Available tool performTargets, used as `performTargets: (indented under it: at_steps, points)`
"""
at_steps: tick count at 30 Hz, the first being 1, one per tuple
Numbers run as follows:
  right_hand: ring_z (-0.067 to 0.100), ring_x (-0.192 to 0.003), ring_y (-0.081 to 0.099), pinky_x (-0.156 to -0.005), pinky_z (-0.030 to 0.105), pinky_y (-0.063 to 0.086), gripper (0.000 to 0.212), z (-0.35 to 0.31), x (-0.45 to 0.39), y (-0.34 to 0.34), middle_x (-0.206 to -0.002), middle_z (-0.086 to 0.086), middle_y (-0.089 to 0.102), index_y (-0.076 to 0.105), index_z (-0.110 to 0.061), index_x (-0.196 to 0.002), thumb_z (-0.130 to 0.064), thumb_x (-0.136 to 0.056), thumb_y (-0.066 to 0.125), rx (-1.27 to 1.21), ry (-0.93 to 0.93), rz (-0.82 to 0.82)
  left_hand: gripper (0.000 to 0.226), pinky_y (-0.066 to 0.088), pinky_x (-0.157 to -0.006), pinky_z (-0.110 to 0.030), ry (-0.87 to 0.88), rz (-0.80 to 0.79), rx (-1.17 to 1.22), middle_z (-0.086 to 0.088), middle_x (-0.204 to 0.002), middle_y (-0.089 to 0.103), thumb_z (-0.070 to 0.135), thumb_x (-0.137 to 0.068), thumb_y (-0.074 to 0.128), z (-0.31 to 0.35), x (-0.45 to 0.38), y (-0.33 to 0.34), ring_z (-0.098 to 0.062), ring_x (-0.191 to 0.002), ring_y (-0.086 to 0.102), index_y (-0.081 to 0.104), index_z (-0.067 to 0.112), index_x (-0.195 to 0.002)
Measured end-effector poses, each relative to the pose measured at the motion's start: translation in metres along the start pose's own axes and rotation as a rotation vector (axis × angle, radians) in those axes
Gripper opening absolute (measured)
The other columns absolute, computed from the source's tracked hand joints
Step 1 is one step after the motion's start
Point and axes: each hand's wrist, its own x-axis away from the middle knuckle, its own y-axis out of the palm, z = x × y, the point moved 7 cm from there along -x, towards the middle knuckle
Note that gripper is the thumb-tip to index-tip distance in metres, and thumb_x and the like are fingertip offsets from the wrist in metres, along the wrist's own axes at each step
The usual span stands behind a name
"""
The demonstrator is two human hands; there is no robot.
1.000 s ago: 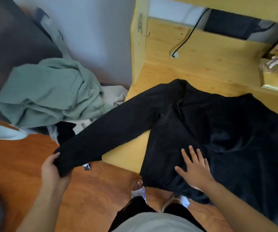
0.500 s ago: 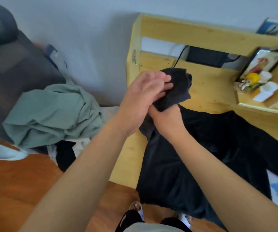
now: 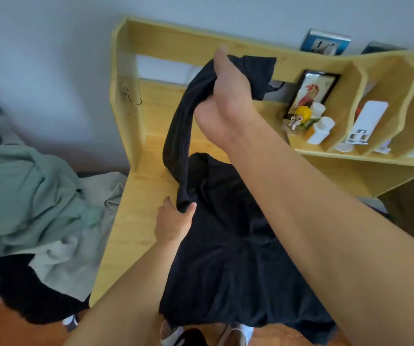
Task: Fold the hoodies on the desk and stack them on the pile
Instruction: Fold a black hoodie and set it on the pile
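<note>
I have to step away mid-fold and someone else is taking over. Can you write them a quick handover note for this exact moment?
Right hand: grips the end of the black hoodie's sleeve, lifted above the desk.
Left hand: pinches the sleeve near its base, at the body's left edge.
Black hoodie: body lies flat on the desk, hem hanging over the front edge.
Green hoodie: crumpled in a heap left of the desk, unfolded.
Done: hoodie spread out.
Left: lay this sleeve across, fold the rest, stack, then the others.
</note>
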Motion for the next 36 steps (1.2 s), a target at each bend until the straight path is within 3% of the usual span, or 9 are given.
performTargets:
  at_steps: [4,9,14,16,21,25,29,32,36]
  points:
    - [0.02,-0.124,0.056,-0.114,0.046,0.041,0.034,-0.012,0.001,-0.006,-0.117,0.0,0.055,0.057,-0.007,-0.114,-0.04,-0.105,0.051,0.04,-0.048,-0.043,0.032,0.053,-0.072,-0.041,0.07,0.232,-0.099,-0.012,-0.095,0.069,0.042,-0.101,0.05,0.015,-0.022,-0.024,-0.039,-0.087,0.066,0.064,0.013,-0.102]
    - [0.026,-0.122,0.064,-0.106,0.047,0.049,0.039,-0.006,0.037,-0.144,-0.133,0.008,0.066,0.05,-0.014,-0.143,-0.026,-0.106,0.051,-0.133,-0.148,0.163,0.016,0.05,-0.068,-0.042,0.155,0.192,-0.281,-0.009,-0.091,0.066,0.03,-0.098,0.058,-0.016,-0.035,-0.038,-0.038,-0.082,0.065,0.059,0.015,-0.102]
    - [0.027,-0.124,0.061,-0.09,0.04,0.053,0.035,0.103,0.109,-0.354,-0.143,0.012,0.058,0.058,-0.016,-0.134,-0.01,-0.1,0.054,-0.272,0.129,0.806,0.038,0.046,-0.058,-0.039,0.333,0.14,-0.565,-0.006,-0.1,0.053,0.023,-0.093,0.062,-0.03,-0.043,-0.028,-0.03,-0.081,0.062,0.05,0.018,-0.13]
    - [0.028,-0.132,0.052,-0.098,0.038,0.05,0.041,0.132,0.132,-0.409,-0.149,0.012,0.049,0.054,-0.017,-0.139,-0.019,-0.099,0.06,-0.126,0.313,0.997,0.066,0.05,-0.057,-0.038,0.43,0.096,-0.707,-0.005,-0.107,0.051,0.019,-0.091,0.065,-0.029,-0.046,-0.017,-0.025,-0.079,0.059,0.036,0.023,-0.15]
    - [0.03,-0.11,0.057,-0.095,0.041,0.05,0.043,0.133,0.116,-0.434,-0.139,0.007,0.055,0.055,-0.014,-0.136,-0.023,-0.096,0.069,0.083,0.398,0.975,0.1,0.05,-0.076,-0.034,0.658,-0.05,-1.085,-0.011,-0.158,0.026,0.013,-0.091,0.065,-0.017,-0.053,0.005,-0.028,-0.121,0.049,0.0,0.033,-0.163]
    - [0.031,-0.095,0.064,-0.071,0.04,0.056,0.015,0.107,0.107,-0.409,-0.125,0.016,0.063,0.061,-0.008,-0.109,-0.003,-0.095,0.058,-0.013,0.268,0.988,0.097,0.05,-0.086,-0.037,0.584,-0.063,-1.101,-0.009,-0.157,0.026,0.018,-0.093,0.063,-0.01,-0.062,0.002,-0.028,-0.124,0.044,-0.003,0.03,-0.163]
    - [0.028,-0.089,0.071,-0.076,0.045,0.061,0.021,0.066,0.147,-0.378,-0.099,0.012,0.073,0.069,-0.011,-0.102,-0.003,-0.088,0.056,0.007,-0.028,0.976,0.092,0.052,-0.075,-0.039,0.629,-0.007,-1.045,-0.011,-0.139,0.047,0.017,-0.087,0.068,-0.012,-0.061,-0.005,-0.03,-0.11,0.052,0.017,0.02,-0.163]
    - [0.032,-0.093,0.066,-0.083,0.05,0.058,0.026,0.106,0.204,-0.416,-0.105,0.014,0.068,0.066,-0.01,-0.112,-0.005,-0.089,0.054,0.154,0.128,1.191,0.09,0.052,-0.069,-0.043,0.703,-0.011,-1.049,-0.014,-0.127,0.055,0.011,-0.08,0.074,-0.019,-0.063,-0.005,-0.034,-0.101,0.054,0.032,0.014,-0.159]
    - [0.035,-0.081,0.061,-0.083,0.053,0.055,0.021,0.156,0.246,-0.469,-0.107,0.024,0.064,0.059,-0.012,-0.097,-0.024,-0.08,0.059,0.714,0.523,1.233,0.088,0.049,-0.087,-0.042,0.674,-0.144,-1.134,-0.01,-0.144,0.04,0.025,-0.091,0.066,-0.02,-0.063,-0.003,-0.032,-0.117,0.042,0.016,0.021,-0.163]
